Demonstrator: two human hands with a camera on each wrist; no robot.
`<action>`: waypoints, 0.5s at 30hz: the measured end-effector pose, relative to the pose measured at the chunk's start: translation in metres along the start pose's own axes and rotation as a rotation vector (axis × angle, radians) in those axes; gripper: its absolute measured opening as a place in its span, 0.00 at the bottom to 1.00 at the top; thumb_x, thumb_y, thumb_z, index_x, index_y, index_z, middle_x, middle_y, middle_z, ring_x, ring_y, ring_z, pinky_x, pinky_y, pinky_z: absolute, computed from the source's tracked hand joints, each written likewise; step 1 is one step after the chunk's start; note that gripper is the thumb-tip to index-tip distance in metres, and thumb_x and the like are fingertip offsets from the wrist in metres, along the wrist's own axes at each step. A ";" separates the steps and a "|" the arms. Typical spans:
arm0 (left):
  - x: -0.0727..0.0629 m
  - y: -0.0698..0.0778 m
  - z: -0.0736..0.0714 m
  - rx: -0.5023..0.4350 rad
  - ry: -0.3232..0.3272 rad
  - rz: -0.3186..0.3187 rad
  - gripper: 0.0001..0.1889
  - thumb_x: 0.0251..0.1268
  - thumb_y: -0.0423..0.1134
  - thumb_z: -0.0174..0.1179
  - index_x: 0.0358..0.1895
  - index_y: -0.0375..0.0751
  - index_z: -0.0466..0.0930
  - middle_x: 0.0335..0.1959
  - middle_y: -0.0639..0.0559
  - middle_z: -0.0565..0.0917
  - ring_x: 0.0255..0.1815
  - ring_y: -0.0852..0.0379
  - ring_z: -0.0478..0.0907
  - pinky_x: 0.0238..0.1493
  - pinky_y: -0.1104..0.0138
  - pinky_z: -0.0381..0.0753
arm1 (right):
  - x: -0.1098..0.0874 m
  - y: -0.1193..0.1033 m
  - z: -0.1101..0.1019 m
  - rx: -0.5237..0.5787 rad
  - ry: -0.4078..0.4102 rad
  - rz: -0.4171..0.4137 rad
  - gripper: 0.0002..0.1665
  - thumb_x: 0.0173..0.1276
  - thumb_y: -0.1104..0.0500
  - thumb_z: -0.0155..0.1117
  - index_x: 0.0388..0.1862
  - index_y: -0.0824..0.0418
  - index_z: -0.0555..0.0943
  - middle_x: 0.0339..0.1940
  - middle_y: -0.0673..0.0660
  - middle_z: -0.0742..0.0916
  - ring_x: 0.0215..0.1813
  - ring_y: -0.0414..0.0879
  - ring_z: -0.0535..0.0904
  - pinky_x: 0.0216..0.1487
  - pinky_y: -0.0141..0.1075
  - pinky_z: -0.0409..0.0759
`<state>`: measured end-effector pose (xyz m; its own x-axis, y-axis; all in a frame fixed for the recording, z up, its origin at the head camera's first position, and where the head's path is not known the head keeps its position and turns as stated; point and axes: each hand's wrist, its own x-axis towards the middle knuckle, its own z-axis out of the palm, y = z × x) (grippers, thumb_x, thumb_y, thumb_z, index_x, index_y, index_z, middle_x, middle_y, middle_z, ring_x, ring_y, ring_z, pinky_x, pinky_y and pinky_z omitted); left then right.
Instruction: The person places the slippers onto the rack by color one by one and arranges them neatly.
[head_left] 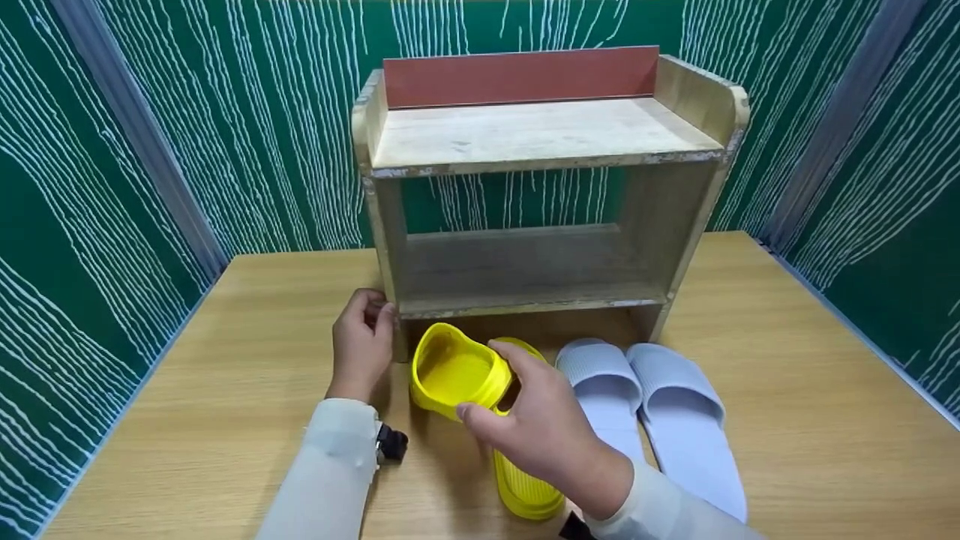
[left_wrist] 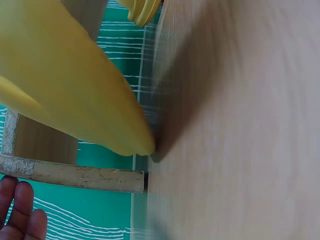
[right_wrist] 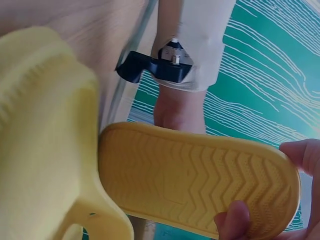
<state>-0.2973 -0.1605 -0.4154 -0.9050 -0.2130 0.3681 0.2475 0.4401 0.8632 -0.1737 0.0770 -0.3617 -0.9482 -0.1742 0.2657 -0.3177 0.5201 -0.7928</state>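
Note:
My right hand [head_left: 551, 416] grips a yellow slipper [head_left: 491, 386] by one end, thumb on the near side and fingers on the far side. That slipper is tilted in front of the shelf's lower left; its zigzag sole [right_wrist: 200, 175] shows in the right wrist view. The other yellow slipper [head_left: 529, 487] lies on the table, partly hidden under my right hand. My left hand [head_left: 364, 345] touches the left side panel of a small wooden shelf [head_left: 547, 135]. In the left wrist view its fingers [left_wrist: 22, 210] lie loosely extended against the panel edge.
A pair of white slippers [head_left: 690, 442] lies to the right of the yellow ones, toes toward the shelf. Under the shelf's lower board [head_left: 525, 274] is a low gap. Green walls [head_left: 300, 150] with white streaks enclose the wooden table [head_left: 247, 360].

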 end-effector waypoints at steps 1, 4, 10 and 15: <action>0.000 0.000 0.000 0.002 0.000 -0.002 0.07 0.82 0.39 0.57 0.56 0.45 0.77 0.43 0.47 0.80 0.45 0.50 0.76 0.50 0.62 0.81 | -0.001 -0.001 -0.001 0.003 0.000 0.000 0.44 0.56 0.50 0.81 0.71 0.59 0.76 0.51 0.54 0.86 0.43 0.44 0.83 0.49 0.42 0.87; 0.000 0.000 0.000 0.007 0.004 -0.003 0.07 0.82 0.38 0.57 0.56 0.45 0.77 0.43 0.47 0.79 0.44 0.49 0.76 0.50 0.63 0.81 | -0.002 -0.005 -0.005 0.018 0.001 -0.011 0.43 0.55 0.51 0.81 0.70 0.59 0.77 0.50 0.54 0.87 0.42 0.44 0.84 0.47 0.39 0.87; 0.000 0.000 0.000 0.014 0.011 -0.003 0.06 0.82 0.37 0.57 0.55 0.45 0.77 0.42 0.47 0.79 0.44 0.50 0.76 0.48 0.64 0.80 | -0.005 -0.014 -0.018 0.056 0.013 -0.010 0.42 0.54 0.55 0.80 0.70 0.58 0.77 0.48 0.53 0.88 0.41 0.44 0.84 0.44 0.39 0.88; -0.001 0.001 0.000 0.010 0.006 -0.008 0.07 0.83 0.38 0.57 0.55 0.45 0.77 0.43 0.47 0.79 0.45 0.50 0.76 0.49 0.63 0.81 | -0.009 -0.026 -0.037 0.048 0.024 0.032 0.43 0.55 0.55 0.80 0.71 0.55 0.76 0.50 0.50 0.87 0.43 0.43 0.84 0.46 0.38 0.87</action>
<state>-0.2960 -0.1599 -0.4145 -0.9049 -0.2221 0.3632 0.2367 0.4468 0.8628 -0.1567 0.0960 -0.3231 -0.9578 -0.1381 0.2521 -0.2873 0.4844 -0.8263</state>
